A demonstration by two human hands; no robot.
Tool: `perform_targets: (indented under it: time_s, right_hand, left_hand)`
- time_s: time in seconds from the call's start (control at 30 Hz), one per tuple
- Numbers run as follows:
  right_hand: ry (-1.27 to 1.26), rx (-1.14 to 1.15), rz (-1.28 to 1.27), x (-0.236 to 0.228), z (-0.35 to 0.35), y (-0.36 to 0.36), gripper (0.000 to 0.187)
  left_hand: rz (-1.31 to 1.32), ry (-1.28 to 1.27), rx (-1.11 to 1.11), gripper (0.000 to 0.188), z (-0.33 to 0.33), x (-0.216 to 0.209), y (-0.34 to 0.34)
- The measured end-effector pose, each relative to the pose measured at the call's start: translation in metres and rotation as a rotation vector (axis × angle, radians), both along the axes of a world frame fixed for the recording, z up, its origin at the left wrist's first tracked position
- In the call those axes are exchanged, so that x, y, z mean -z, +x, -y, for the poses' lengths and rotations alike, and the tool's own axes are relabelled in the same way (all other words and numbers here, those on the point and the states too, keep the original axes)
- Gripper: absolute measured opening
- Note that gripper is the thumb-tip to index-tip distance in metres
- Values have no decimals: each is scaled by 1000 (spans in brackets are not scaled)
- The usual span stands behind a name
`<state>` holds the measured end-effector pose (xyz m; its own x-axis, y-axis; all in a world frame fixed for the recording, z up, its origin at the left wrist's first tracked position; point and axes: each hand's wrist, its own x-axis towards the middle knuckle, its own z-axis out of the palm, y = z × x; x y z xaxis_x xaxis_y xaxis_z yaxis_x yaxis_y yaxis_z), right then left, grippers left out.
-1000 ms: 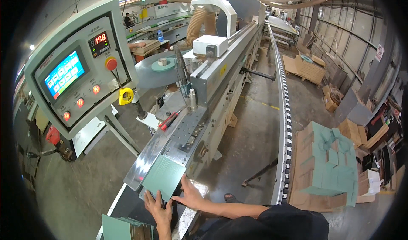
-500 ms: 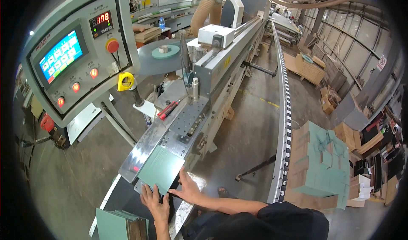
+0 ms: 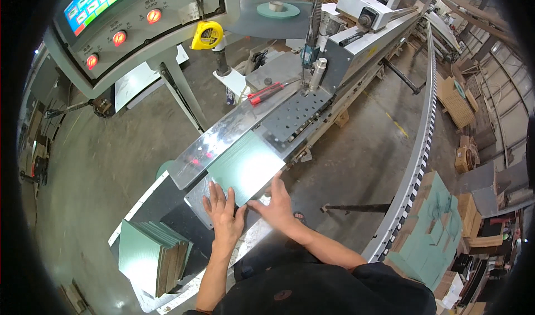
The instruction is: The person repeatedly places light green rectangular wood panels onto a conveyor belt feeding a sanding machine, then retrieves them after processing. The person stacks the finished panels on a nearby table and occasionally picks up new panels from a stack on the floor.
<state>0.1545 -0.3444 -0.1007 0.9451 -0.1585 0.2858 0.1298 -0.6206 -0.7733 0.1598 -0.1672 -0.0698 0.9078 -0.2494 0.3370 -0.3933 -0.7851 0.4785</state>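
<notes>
A flat pale green board (image 3: pixel 245 164) lies on the metal bed of a long machine, its far end close to a perforated plate (image 3: pixel 295 116). My left hand (image 3: pixel 224 219) rests at the board's near edge, fingers stretched out and apart. At its near right corner is my right hand (image 3: pixel 277 206), with the thumb spread toward the left hand and the fingers along the side edge. Neither hand is wrapped round the board. To the left of my left hand, a stack of similar green boards (image 3: pixel 138 259) stands on the dark table surface.
A control panel (image 3: pixel 134 36) with a screen and lit red buttons rises at upper left, a yellow tape measure (image 3: pixel 208 34) hanging from it. A red-handled tool (image 3: pixel 266 93) lies on the bed. At right run a long roller rail (image 3: pixel 426 131) and piled green boards (image 3: pixel 429 226).
The board has slid slightly forward along the bed, with both hands following it. My view has shifted, so the machine and stack appear larger and the control panel sits higher.
</notes>
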Motion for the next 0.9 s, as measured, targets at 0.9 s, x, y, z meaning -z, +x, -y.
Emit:
perform_targets:
  time_s: [0.9]
  right_hand:
    - [39, 103, 14, -7, 256, 126, 121]
  left_hand:
    - [58, -148, 104, 56, 255, 3, 131]
